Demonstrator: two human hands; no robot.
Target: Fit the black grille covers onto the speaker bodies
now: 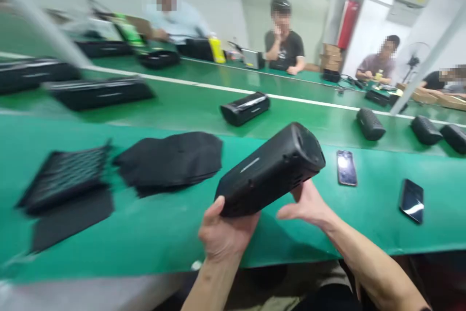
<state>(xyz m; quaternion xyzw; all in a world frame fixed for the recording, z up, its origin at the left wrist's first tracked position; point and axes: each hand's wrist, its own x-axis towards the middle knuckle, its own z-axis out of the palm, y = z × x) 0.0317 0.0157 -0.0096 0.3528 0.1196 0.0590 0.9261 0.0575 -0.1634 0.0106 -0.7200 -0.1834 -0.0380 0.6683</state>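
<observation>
A black, rounded-box portable speaker (269, 170) is held tilted above the green table, its right end raised. My left hand (229, 228) grips the lower left end from below, with the thumb on the near side. At the raised end, my right hand (307, 204) is open, thumb spread away from the speaker. Its other fingers are partly hidden behind the casing, and whether they touch it I cannot tell. Left of the speaker lies a stack of flat black sheets (171, 163). Farther left are a black mesh-like piece (69, 175) and a flat black sheet (74, 216), both blurred.
Two phones, one (346, 168) and another (412, 201), lie to the right. Beyond the near mat, a green conveyor belt (182, 102) carries several speakers, one (245, 108) straight ahead. Several people sit across it, one in a dark shirt (286, 49). Slanted posts (433, 58) rise at both sides.
</observation>
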